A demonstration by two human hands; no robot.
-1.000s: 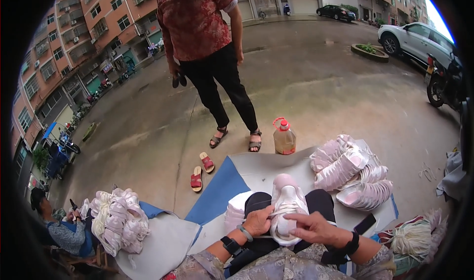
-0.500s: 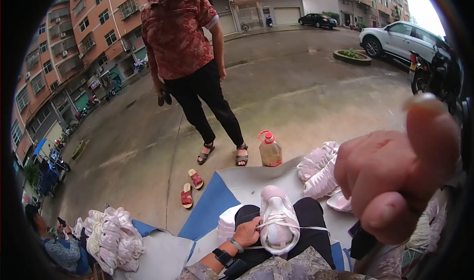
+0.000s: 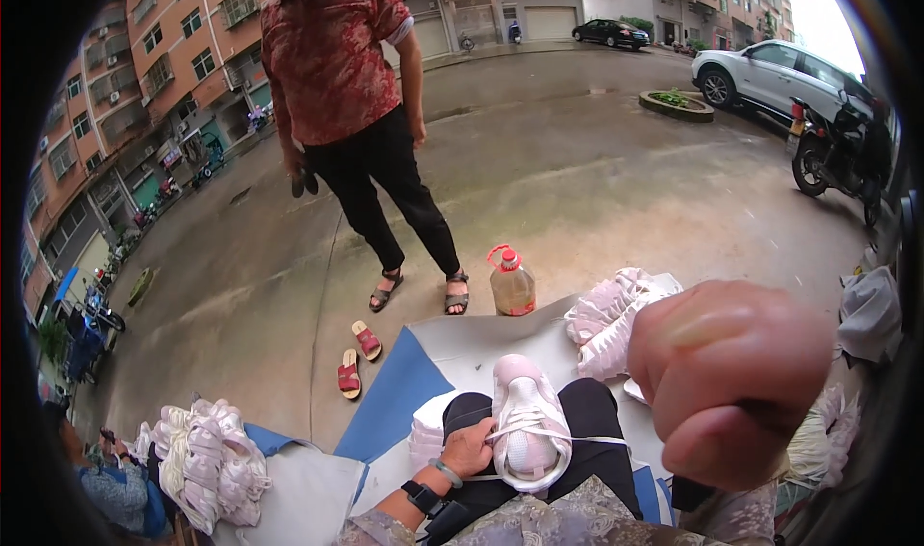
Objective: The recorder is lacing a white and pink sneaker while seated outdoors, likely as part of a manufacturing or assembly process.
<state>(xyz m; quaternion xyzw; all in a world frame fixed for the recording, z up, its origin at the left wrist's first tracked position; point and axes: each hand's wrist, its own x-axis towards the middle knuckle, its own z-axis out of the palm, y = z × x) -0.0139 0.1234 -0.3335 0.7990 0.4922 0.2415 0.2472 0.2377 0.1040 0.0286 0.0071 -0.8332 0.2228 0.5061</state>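
Note:
A pale pink and white sneaker [image 3: 531, 426] rests on my lap, between my black-trousered thighs, its white laces partly threaded. My left hand [image 3: 469, 450] is closed at the shoe's left side, pinching the white shoelace [image 3: 599, 440] near the eyelets. Close to the camera on the right, my right hand [image 3: 736, 378] is raised with its fingers curled in. The lace runs taut from the shoe toward it, though the exact spot where its fingers grip is hidden.
Piles of pink-white shoes lie left [image 3: 212, 459] and right [image 3: 616, 320] on a grey and blue sheet [image 3: 390, 392]. Ahead stand a jug with a red cap [image 3: 513, 284], red slippers [image 3: 350, 373] and a person in a red shirt [image 3: 337, 65]. Another person [image 3: 111, 483] sits far left.
My right hand has lowered a little and its raised finger has curled in. My left hand stays at the lace. The whole view has shifted slightly.

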